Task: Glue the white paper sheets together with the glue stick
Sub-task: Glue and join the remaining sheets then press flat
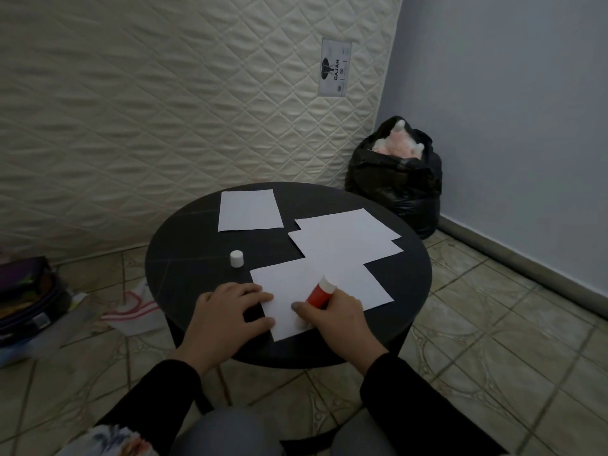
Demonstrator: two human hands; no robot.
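I'm over the round black table (pixel 184 255) now, right hand (pixel 339 315) wrapped around the red glue stick (pixel 318 295), fingers closed on its barrel, uncapped white tip angled up and away across the nearest white paper sheet (pixel 342 287). Left hand (pixel 227 312) lies flat, fingers spread, pinning that sheet's left edge. Paper this thin will skate and wrinkle, so I'd keep it pinned. Whether the tip touches, I can't quite tell. Small white cap (pixel 237 258) stands just beyond; more white sheets (pixel 345 238) further back.
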